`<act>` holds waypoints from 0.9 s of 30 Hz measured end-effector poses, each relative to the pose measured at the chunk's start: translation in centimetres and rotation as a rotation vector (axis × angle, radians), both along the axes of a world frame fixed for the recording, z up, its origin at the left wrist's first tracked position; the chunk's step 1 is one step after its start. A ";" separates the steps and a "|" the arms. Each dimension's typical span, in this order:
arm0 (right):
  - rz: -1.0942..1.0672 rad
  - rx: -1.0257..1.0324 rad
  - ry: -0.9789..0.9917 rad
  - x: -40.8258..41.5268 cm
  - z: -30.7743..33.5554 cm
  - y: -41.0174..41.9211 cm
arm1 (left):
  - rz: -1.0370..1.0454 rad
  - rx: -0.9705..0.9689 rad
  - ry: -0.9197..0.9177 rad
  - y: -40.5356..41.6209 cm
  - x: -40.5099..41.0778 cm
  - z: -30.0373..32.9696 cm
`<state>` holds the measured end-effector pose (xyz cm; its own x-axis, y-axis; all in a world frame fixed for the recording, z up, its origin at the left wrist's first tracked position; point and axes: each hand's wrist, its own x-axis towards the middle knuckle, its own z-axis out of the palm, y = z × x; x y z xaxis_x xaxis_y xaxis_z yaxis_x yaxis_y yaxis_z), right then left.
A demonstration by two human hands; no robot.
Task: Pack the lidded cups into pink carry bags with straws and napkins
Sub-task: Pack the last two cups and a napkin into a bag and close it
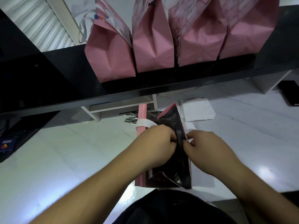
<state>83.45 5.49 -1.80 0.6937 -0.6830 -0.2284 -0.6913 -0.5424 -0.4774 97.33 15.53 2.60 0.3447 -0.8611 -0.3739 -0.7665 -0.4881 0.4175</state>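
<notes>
Pink bag (140, 178) stands open on white worktop (72, 151), near edge. Left hand (157, 145) and right hand (204, 148) both pinch its top rim, close together. Four pink bags (153, 46) line the dark shelf (64, 88) above.

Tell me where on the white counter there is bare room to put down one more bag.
Left of the open bag, the white counter is bare out to the dark equipment. To the right, past the right hand, it is bare below the napkins. Behind the bag it is crowded: straws, napkins. The black shelf holds four bags.
</notes>
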 end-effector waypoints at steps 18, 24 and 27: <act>0.325 -0.418 -0.091 7.2 1.1 -3.4 | 0.444 -0.110 0.060 11.5 0.2 -1.8; 0.357 -0.382 0.063 8.8 1.3 -6.2 | 0.503 -0.241 0.074 13.0 2.0 -1.5; 0.309 -0.336 0.057 7.9 1.0 -6.9 | 0.530 -0.327 0.045 12.8 4.5 -2.1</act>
<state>91.37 -1.43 -0.75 0.8691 -0.4891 -0.0736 -0.4931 -0.8452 -0.2059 101.82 28.31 0.50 0.7468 -0.6494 -0.1434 -0.4332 -0.6387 0.6359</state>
